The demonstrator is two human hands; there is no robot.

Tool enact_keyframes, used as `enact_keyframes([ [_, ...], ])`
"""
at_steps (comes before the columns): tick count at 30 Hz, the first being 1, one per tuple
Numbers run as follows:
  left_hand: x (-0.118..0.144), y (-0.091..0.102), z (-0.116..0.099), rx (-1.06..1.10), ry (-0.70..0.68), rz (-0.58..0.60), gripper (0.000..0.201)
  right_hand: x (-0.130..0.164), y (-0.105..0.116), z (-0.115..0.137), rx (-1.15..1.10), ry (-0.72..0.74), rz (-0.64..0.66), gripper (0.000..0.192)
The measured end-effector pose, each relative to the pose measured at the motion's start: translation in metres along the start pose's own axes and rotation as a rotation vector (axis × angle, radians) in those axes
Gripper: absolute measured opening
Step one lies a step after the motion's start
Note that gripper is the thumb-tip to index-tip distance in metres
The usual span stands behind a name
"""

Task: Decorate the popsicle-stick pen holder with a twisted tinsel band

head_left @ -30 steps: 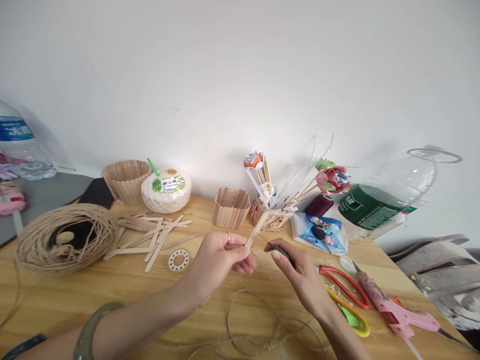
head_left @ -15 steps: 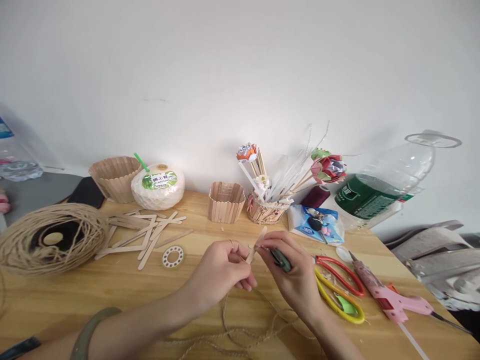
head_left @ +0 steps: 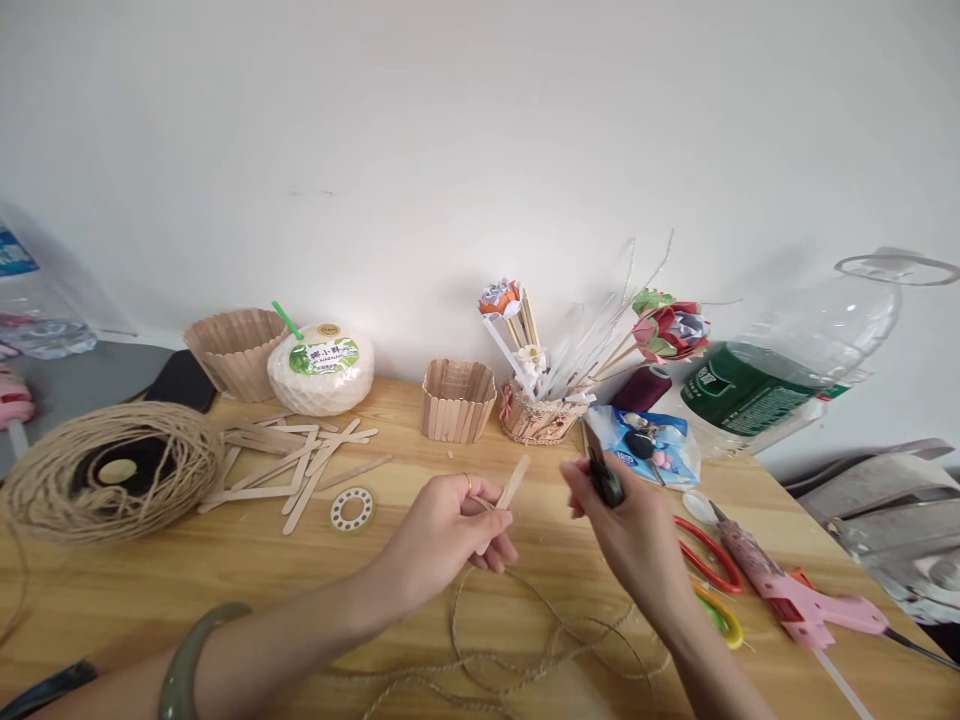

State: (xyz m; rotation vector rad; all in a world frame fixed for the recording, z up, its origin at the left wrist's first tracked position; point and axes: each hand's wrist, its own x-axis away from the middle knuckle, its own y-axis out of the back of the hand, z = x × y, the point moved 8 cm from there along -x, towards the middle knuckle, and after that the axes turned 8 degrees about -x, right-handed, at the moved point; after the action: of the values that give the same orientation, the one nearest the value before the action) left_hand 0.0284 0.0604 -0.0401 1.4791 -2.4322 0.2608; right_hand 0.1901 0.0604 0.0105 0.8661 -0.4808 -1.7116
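Note:
My left hand (head_left: 461, 525) pinches a wooden craft stick (head_left: 514, 482) between thumb and fingers, its free end pointing up and to the right. My right hand (head_left: 630, 515) is closed round a small dark green tool (head_left: 604, 482) with a slim pointed end; its exact kind is unclear. A gap separates this hand from the stick. Loose jute twine (head_left: 540, 665) lies in loops on the table below both hands. Red-and-yellow-handled scissors (head_left: 716, 560) lie partly hidden behind my right forearm. A small craft-stick basket (head_left: 457, 402) stands beyond my hands.
At left lie a twine coil (head_left: 52, 475), loose craft sticks (head_left: 319, 470) and a tape roll (head_left: 351, 510). A larger stick basket (head_left: 236, 350), a coconut (head_left: 319, 375) and a flower basket (head_left: 544, 418) line the wall. A pink glue gun (head_left: 814, 605) and large bottle (head_left: 757, 390) are at right.
My right hand has moved away from the craft stick to the right, taking the dark green tool with it. My left hand keeps the stick, which now shows more fully.

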Motion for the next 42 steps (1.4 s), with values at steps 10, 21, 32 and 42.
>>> enact_keyframes([
  [10, -0.004, 0.005, -0.003, 0.078, -0.075, -0.059, 0.010, 0.018, -0.013, 0.038, 0.388, 0.510, 0.073, 0.048],
  [21, 0.001, 0.002, -0.005, 0.121, -0.090, -0.043, 0.009, 0.025, -0.024, 0.051, 0.498, 0.652, -0.004, 0.051],
  [32, 0.008, 0.000, -0.006, 0.082, -0.070, -0.043, 0.009, 0.024, -0.019, 0.049, 0.545, 0.646, -0.069, 0.055],
  [42, 0.011, 0.004, -0.011, 0.055, -0.065, -0.067, 0.015, 0.024, -0.015, 0.048, 0.630, 0.605, -0.175, 0.058],
])
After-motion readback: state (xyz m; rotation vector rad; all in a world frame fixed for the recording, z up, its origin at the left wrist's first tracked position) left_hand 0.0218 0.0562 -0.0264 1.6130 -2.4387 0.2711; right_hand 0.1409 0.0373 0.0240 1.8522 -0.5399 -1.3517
